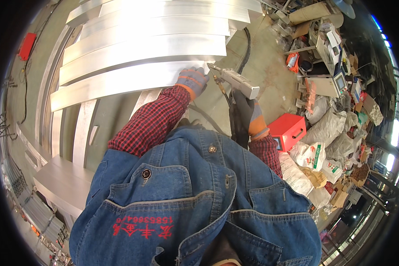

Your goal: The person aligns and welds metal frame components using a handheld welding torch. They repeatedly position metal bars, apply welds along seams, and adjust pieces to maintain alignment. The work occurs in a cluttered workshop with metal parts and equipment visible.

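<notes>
My left hand [193,82], in a grey and orange glove, is closed against the right end of the nearest silver metal bar [115,84]; its fingertips are partly hidden. Wrapped round the handle of a silver welding gun [238,81] is my right hand [249,111], gloved in grey and orange. The gun tilts up to the left, its narrow nozzle close to the bar's end and to my left fingers. A hose with a brass fitting hangs under the gun, beside a dark sleeve. Several similar bars [159,46] lie side by side beyond the nearest one.
Metal frame rails [84,128] support the bars. A red box [288,131] stands at the right, beside white sacks [308,155] and a heap of scrap and cartons. A black cable [246,51] runs over the floor. Another red box [27,46] sits far left.
</notes>
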A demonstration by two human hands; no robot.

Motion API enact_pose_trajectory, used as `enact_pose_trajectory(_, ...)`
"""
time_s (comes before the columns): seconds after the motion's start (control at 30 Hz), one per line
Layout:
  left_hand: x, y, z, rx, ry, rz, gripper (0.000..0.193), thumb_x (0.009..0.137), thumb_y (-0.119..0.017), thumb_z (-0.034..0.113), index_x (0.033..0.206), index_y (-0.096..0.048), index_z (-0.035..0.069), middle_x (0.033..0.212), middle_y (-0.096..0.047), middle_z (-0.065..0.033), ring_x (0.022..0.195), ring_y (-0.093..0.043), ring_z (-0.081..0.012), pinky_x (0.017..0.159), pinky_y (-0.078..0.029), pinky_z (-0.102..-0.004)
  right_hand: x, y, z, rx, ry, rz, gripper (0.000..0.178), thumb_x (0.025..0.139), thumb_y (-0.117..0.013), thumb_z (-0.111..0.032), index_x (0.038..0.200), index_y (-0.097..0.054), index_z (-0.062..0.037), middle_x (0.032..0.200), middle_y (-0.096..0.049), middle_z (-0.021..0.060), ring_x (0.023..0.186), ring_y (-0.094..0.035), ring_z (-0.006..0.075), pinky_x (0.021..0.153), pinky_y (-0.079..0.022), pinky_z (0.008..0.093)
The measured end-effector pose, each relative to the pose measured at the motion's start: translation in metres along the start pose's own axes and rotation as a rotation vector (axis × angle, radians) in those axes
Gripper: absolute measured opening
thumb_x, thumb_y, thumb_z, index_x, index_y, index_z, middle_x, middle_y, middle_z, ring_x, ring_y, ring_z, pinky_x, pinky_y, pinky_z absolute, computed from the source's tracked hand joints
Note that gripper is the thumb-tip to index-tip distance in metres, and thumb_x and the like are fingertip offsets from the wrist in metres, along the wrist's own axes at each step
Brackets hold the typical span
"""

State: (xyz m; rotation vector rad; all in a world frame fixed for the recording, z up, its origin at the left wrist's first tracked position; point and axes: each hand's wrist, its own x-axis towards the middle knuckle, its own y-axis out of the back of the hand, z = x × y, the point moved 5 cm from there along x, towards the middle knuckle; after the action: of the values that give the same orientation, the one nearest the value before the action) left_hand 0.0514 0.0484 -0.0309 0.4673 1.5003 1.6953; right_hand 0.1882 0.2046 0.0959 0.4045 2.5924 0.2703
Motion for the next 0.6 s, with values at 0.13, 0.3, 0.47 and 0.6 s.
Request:
enact_pose_trajectory(0.13, 0.0011, -0.0006, 0.0018, 0.010, 0.018, -0.004, 0.032, 0.108, -0.070, 0.036, 0.134, -0.080, 0.021, 0.128, -0.073, -0.0109, 0.123, -0.072, -0.0337, 0.102, -0.058, -0.0515, 0.0011, -0.0070, 0.0031, 0.113, 0.008, -0.001, 0.054, 0.112, -0.068, -0.039, 0.148, -0.067, 0.0016, 0.095, -0.065, 0.0023, 0.074, -0.057, 0.0124, 0.063, -0.045, 0.0329)
enact_pose_trajectory(0.3, 0.0013, -0.0005, 0.0020, 0.019, 0.018, 0.005, 0.032, 0.108, -0.070, 0.035, 0.134, -0.080, 0.020, 0.129, -0.072, -0.0109, 0.124, -0.072, -0.0337, 0.102, -0.059, -0.0509, 0.0018, -0.0085, 0.0025, 0.107, -0.026, -0.027, 0.055, 0.112, -0.069, -0.038, 0.149, -0.066, 0.0024, 0.095, -0.064, 0.0016, 0.074, -0.056, 0.0120, 0.063, -0.045, 0.0326)
enact_pose_trajectory(0.47, -0.0004, -0.0004, 0.0023, 0.027, 0.008, 0.004, 0.030, 0.108, -0.069, 0.035, 0.132, -0.080, 0.019, 0.129, -0.072, -0.0112, 0.123, -0.072, -0.0335, 0.100, -0.059, -0.0508, 0.0023, -0.0079, 0.0038, 0.078, -0.058, -0.025, 0.055, 0.112, -0.069, -0.038, 0.149, -0.066, 0.0027, 0.094, -0.064, 0.0011, 0.074, -0.056, 0.0121, 0.063, -0.045, 0.0328)
enact_pose_trajectory(0.6, -0.0006, 0.0000, 0.0024, 0.016, 0.001, 0.013, 0.030, 0.108, -0.069, 0.035, 0.131, -0.079, 0.019, 0.129, -0.072, -0.0111, 0.123, -0.071, -0.0337, 0.100, -0.059, -0.0510, 0.0040, -0.0076, 0.0087, 0.113, -0.086, -0.027, 0.056, 0.112, -0.069, -0.038, 0.149, -0.066, 0.0027, 0.092, -0.063, 0.0012, 0.074, -0.056, 0.0122, 0.063, -0.045, 0.0330)
